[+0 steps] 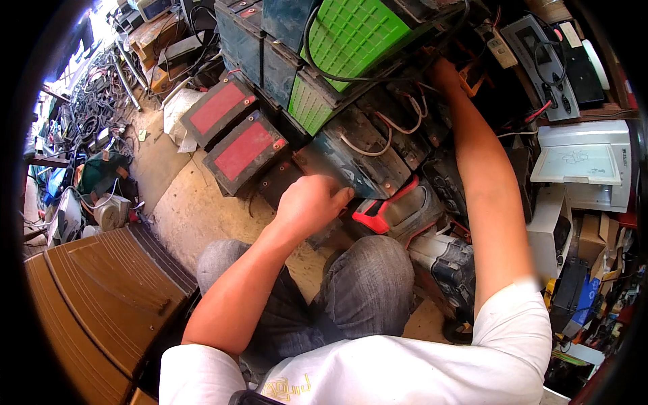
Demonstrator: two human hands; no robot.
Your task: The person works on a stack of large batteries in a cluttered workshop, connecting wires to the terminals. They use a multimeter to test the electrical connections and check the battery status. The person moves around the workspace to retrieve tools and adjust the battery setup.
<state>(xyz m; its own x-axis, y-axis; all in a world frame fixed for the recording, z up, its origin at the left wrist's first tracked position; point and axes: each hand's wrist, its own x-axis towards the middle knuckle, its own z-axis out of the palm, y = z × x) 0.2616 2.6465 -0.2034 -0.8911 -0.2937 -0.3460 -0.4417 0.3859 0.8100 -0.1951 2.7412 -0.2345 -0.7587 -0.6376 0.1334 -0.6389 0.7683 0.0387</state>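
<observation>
My left hand (307, 202) is curled with its thumb along the side, at the near edge of a dark teal battery (351, 152). Whatever its fingers may hold is hidden beneath the palm. My right arm stretches far forward, and my right hand (442, 73) reaches into shadow beside a large battery with a green ribbed side (361, 37). Its fingers do not show clearly. An orange part (469, 82) lies close to that hand. Bent cables (412, 121) rise from the batteries between my hands. A red-and-grey cased device (398, 209) sits right of my left hand.
Two dark batteries with red tops (241, 145) stand on the floor at left. A brown ridged panel (111, 290) fills the lower left. Tangled cables (88, 125) heap at far left. A white appliance (580, 162) and a grey metal box (540, 64) stand at right.
</observation>
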